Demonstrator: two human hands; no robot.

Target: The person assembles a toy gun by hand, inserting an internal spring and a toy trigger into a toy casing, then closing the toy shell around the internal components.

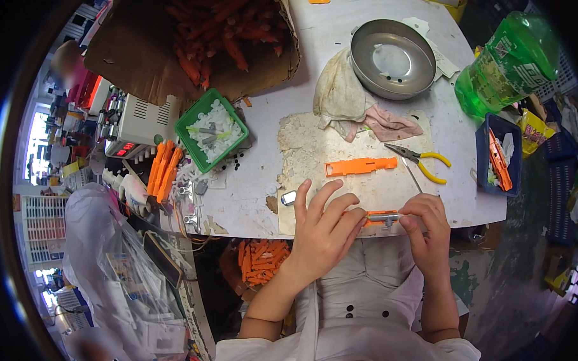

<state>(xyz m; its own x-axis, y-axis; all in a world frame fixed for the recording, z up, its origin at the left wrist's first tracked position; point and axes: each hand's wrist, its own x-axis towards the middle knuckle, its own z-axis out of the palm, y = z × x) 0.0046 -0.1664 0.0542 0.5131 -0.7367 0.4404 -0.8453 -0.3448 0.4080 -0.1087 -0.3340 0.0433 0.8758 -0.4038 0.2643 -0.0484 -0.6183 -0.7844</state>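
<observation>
A small orange part with a grey metal piece (382, 217) is held at the near edge of the counter (263, 199), just in front of the person's body. It is pinched at its right end by the fingertips of the right hand (427, 223), closed narrowly on the metal piece. The left hand (322, 226) is laid over its left end, fingers spread and slightly curled, steadying the orange body against the counter.

The step in hand is judged to be the fitting of the metal piece into the orange shell; how far it is seated cannot be told, since most of the part is hidden by the fingers. A straight, careful push along the part's length would probably be called for next, with the shell kept from sliding.

Just beyond lies a longer orange plastic strip (361, 166), and right of it yellow-handled pliers (420, 161). Farther off stand a metal bowl (392, 58), crumpled rags (346, 96) and a green tray of white parts (212, 130).
</observation>
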